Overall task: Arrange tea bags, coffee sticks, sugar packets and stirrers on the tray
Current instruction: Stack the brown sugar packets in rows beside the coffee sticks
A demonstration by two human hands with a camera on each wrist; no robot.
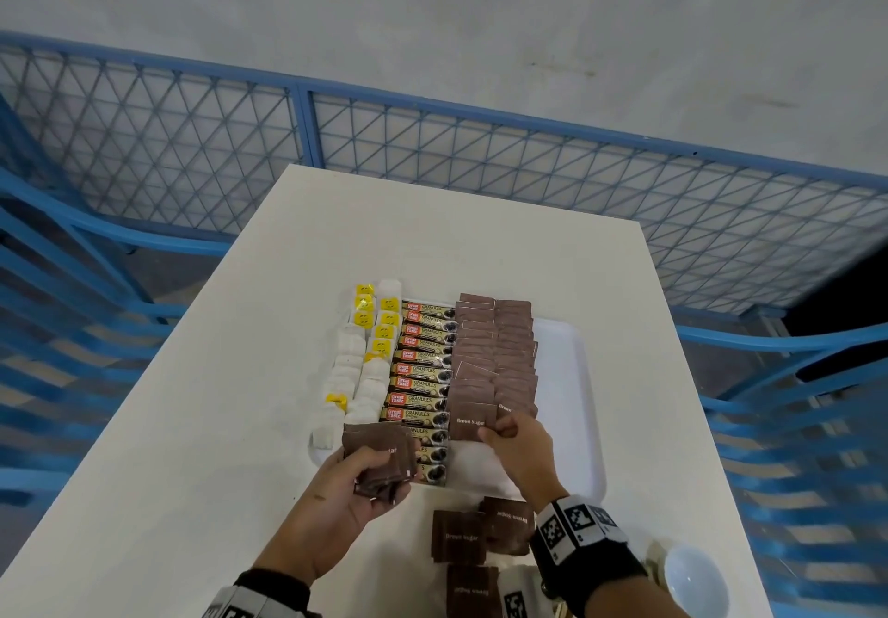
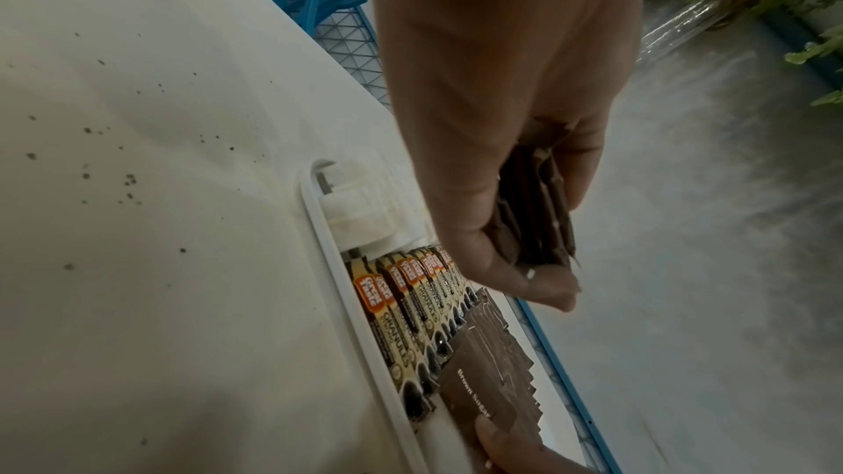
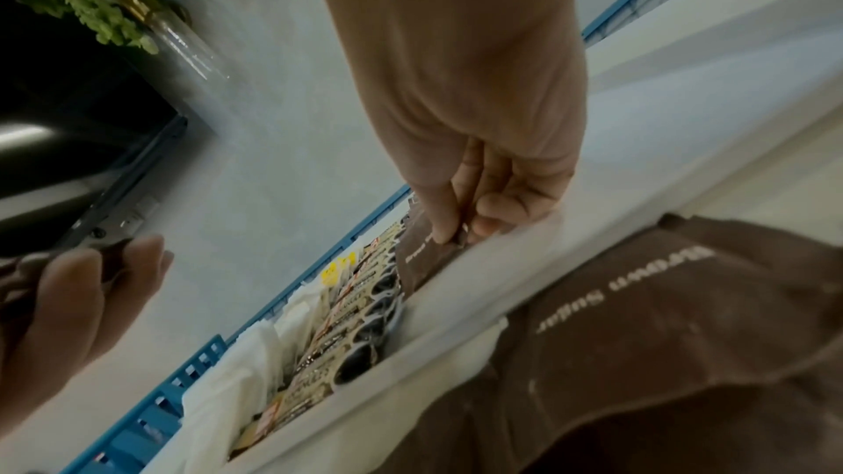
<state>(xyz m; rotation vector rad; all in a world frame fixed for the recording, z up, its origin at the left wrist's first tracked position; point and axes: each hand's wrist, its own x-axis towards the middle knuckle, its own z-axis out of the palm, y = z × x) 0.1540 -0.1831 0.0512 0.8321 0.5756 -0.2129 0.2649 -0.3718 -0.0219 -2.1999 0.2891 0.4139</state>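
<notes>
A white tray (image 1: 572, 377) on the table holds rows of white tea bags (image 1: 358, 377) with yellow tags, coffee sticks (image 1: 423, 367) and brown sugar packets (image 1: 495, 353). My left hand (image 1: 365, 478) grips a stack of brown sugar packets (image 1: 379, 444) above the tray's near left corner. My right hand (image 1: 504, 430) pinches the nearest packet (image 1: 468, 420) of the sugar rows. In the left wrist view the stack (image 2: 533, 215) sits between thumb and fingers. In the right wrist view the fingertips (image 3: 445, 229) pinch the packet's edge (image 3: 422, 258).
Three loose brown sugar packets (image 1: 459, 540) lie on the table in front of the tray. A white bowl (image 1: 692, 579) stands at the near right. Blue mesh fencing (image 1: 432, 137) surrounds the table. The tray's right part is bare.
</notes>
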